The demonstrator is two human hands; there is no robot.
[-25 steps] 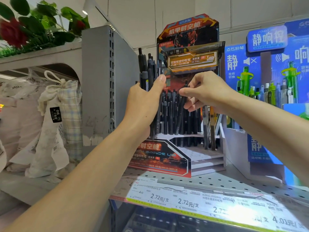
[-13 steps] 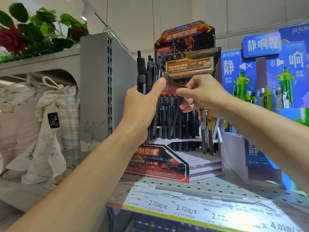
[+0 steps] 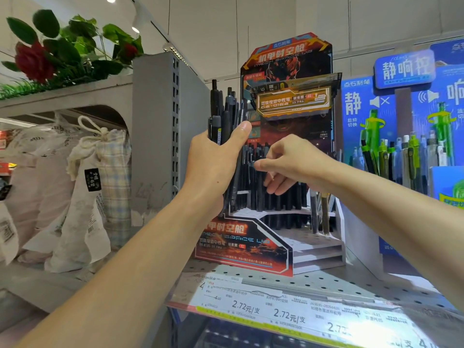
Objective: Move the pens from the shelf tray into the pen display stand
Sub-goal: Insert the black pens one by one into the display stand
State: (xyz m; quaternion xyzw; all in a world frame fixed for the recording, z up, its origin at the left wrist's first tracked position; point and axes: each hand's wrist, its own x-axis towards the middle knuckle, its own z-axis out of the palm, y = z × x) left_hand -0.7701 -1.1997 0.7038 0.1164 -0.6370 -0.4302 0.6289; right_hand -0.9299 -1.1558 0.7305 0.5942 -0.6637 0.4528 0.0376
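The left hand point(image 3: 213, 164) grips a bundle of dark pens point(image 3: 223, 114) upright, their long axes near vertical, tips down beside the left edge of the pen display stand point(image 3: 251, 237); the right hand point(image 3: 288, 164) reaches into the standing pens already in the stand point(image 3: 278, 197), thumb and forefinger pinched, though what they hold cannot be told; the bundle lies just left of the right hand's fingers point(image 3: 261, 165), so that hand is likely nearer to draw the next pen.

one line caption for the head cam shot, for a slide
Left hand grips a bundle of black pens while the right hand reaches among pens standing in the red display stand.
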